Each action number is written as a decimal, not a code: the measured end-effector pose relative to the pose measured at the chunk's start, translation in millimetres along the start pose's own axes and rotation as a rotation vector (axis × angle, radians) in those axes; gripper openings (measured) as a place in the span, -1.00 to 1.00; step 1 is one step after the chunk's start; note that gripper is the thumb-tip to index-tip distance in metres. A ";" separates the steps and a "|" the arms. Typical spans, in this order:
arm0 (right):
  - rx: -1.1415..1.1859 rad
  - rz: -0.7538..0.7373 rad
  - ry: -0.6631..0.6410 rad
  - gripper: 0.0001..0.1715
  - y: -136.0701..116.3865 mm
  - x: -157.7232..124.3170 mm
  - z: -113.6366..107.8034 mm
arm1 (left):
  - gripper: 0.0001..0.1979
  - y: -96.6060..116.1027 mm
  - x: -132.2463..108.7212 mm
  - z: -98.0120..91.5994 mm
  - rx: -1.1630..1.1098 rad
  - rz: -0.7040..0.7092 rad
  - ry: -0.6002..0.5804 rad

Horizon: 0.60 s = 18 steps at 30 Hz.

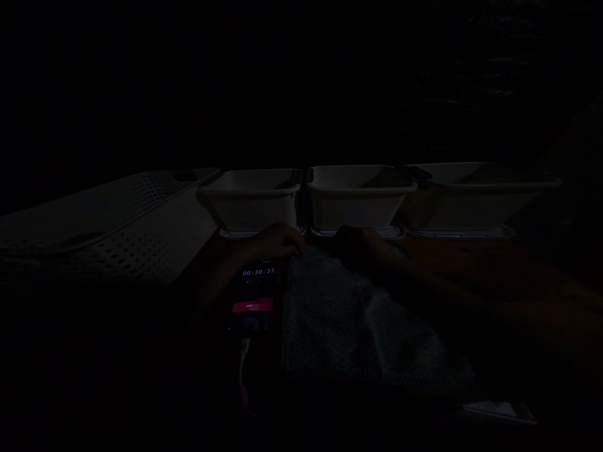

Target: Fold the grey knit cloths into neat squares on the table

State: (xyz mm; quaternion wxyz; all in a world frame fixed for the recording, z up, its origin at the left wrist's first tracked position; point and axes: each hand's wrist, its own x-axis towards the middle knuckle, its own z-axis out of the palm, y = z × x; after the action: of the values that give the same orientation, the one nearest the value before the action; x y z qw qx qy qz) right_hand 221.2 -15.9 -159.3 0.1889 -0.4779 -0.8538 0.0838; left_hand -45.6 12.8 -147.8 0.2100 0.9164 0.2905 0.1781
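Observation:
The scene is very dark. A grey cloth [348,314] lies spread on a wooden table [494,263] in front of me. My left hand [277,242] rests at the cloth's far left corner, fingers curled down on its edge. My right hand [353,242] lies at the cloth's far edge, too dark to make out its fingers. A phone [257,292] with a timer on its screen lies just left of the cloth, below my left hand.
Three white bins [358,198] stand in a row along the back of the table. A perforated white basket [122,220] lies at the left. A cable [242,370] runs from the phone toward me. A pale flat object [499,411] sits at the lower right.

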 end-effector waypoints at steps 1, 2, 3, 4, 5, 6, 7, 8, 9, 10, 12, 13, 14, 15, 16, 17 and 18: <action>0.024 0.015 0.007 -0.71 2.3 -0.1 -1.9 | -0.68 -0.5 -0.3 -1.5 -0.017 0.000 0.011; 0.047 0.038 0.018 -0.70 4.5 0.0 -3.6 | -0.68 -0.9 -0.7 -3.2 -0.026 -0.003 0.026; 0.066 0.061 0.031 -0.69 6.6 0.2 -4.9 | -0.68 -1.5 -1.2 -4.8 -0.027 -0.010 0.045; 0.079 0.082 0.050 -0.68 8.5 0.6 -5.8 | -0.67 -2.4 -1.8 -6.4 -0.017 -0.020 0.065; 0.080 0.102 0.070 -0.67 10.1 1.0 -6.4 | -0.66 -3.8 -2.6 -7.7 0.002 -0.032 0.085; 0.068 0.122 0.087 -0.66 11.7 1.6 -6.6 | -0.66 -6.0 -3.4 -8.7 0.022 -0.044 0.100; 0.050 0.144 0.103 -0.67 13.2 2.2 -6.5 | -0.65 -8.7 -4.1 -9.4 0.043 -0.054 0.105; 0.028 0.167 0.114 -0.68 14.8 2.9 -6.3 | -0.64 -11.8 -4.9 -9.9 0.061 -0.057 0.105; 0.008 0.185 0.118 -0.69 16.8 3.7 -6.2 | -0.63 -15.1 -5.5 -10.2 0.074 -0.055 0.099; -0.005 0.197 0.118 -0.68 19.0 4.5 -6.1 | -0.62 -18.3 -5.9 -10.5 0.080 -0.048 0.087; 0.001 0.194 0.102 -0.63 24.2 5.9 -6.1 | -0.58 -23.2 -6.2 -10.9 0.088 -0.019 0.063; 0.011 0.182 0.091 -0.56 26.6 6.5 -6.1 | -0.57 -24.7 -6.2 -11.1 0.095 -0.008 0.059; 0.019 0.170 0.082 -0.50 28.5 6.9 -6.2 | -0.56 -25.6 -6.1 -11.4 0.104 -0.002 0.058; 0.020 0.163 0.078 -0.49 29.6 7.0 -6.2 | -0.56 -25.9 -6.0 -11.6 0.117 -0.003 0.057; 0.016 0.160 0.068 -0.53 29.5 6.9 -6.3 | -0.56 -25.8 -5.9 -11.6 0.130 -0.007 0.060; 0.012 0.155 0.054 -0.60 28.1 6.6 -6.5 | -0.57 -25.5 -5.9 -11.6 0.139 -0.012 0.062; 0.010 0.141 0.035 -0.66 25.5 5.9 -6.8 | -0.57 -25.0 -5.9 -11.5 0.143 -0.016 0.063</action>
State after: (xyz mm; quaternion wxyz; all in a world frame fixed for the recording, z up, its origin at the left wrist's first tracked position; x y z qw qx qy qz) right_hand 241.1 2.3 -159.9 0.2001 -0.5374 -0.8140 0.0929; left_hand -66.7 31.0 -151.5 0.1362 0.9206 0.3161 0.1842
